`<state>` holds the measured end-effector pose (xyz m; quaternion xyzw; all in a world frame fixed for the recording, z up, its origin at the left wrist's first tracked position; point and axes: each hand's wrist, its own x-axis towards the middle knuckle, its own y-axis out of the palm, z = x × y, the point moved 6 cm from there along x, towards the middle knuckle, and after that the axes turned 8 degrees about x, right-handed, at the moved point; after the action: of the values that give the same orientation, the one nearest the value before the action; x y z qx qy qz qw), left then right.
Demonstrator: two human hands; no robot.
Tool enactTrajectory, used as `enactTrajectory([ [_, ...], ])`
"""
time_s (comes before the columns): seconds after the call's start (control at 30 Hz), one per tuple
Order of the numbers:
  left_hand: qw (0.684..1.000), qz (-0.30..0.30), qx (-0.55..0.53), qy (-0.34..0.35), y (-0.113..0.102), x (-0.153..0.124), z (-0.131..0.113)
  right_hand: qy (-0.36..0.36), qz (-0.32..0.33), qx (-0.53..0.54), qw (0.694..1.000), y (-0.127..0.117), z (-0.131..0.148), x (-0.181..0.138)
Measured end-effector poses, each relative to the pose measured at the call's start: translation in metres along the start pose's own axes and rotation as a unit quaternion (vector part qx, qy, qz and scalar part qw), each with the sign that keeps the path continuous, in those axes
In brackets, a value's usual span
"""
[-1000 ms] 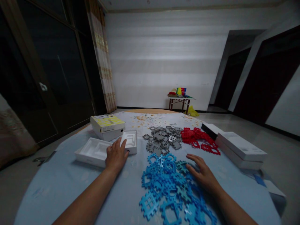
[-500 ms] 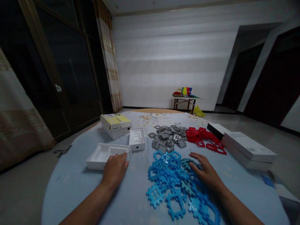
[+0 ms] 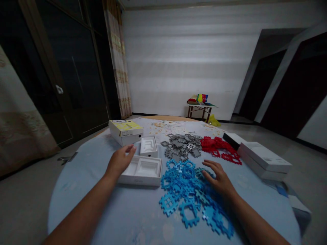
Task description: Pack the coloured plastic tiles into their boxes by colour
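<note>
At left, our left hand (image 3: 120, 161), fingers loosely bent, overlaps a shallow white compartmented box (image 3: 140, 180), grip unclear; centrally, we see heaped bright-blue toothed plastic pieces (image 3: 184, 185); at their right edge, our right hand (image 3: 218, 177) spreads its fingers.

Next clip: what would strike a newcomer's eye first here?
Probably the bright blue toothed pieces, heaped on the near part of the table, the right hand at their right side. Behind them lie a grey heap and, rightward, a red heap. The left hand is by an open white box.
</note>
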<state>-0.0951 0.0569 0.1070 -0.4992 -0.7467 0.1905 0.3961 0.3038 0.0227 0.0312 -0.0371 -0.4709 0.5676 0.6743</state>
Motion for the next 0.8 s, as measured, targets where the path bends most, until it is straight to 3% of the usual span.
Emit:
enactTrajectory([
  [0.1, 0.997, 0.033, -0.051, -0.057, 0.008, 0.019, 0.045, -0.047, 0.014, 0.018, 0.999, 0.008, 0.029, 0.018],
  [0.17, 0.992, 0.055, -0.08, -0.079, 0.02, 0.022, 0.062, -0.075, 0.03, 0.039, 0.996, 0.019, 0.055, 0.034],
  [0.4, 0.976, 0.109, -0.171, -0.085, 0.048, 0.005, 0.059, -0.106, 0.145, 0.034, 0.983, 0.093, 0.131, 0.083],
  [0.5, 0.973, 0.116, -0.182, -0.076, 0.048, 0.0, 0.058, -0.099, 0.212, -0.026, 0.972, 0.129, 0.138, 0.088],
  [0.6, 0.974, 0.111, -0.183, -0.074, 0.046, -0.002, 0.061, -0.087, 0.235, -0.052, 0.967, 0.148, 0.133, 0.09],
  [0.8, 0.974, 0.107, -0.182, -0.077, 0.048, -0.003, 0.062, -0.111, 0.233, -0.015, 0.966, 0.146, 0.128, 0.092],
])
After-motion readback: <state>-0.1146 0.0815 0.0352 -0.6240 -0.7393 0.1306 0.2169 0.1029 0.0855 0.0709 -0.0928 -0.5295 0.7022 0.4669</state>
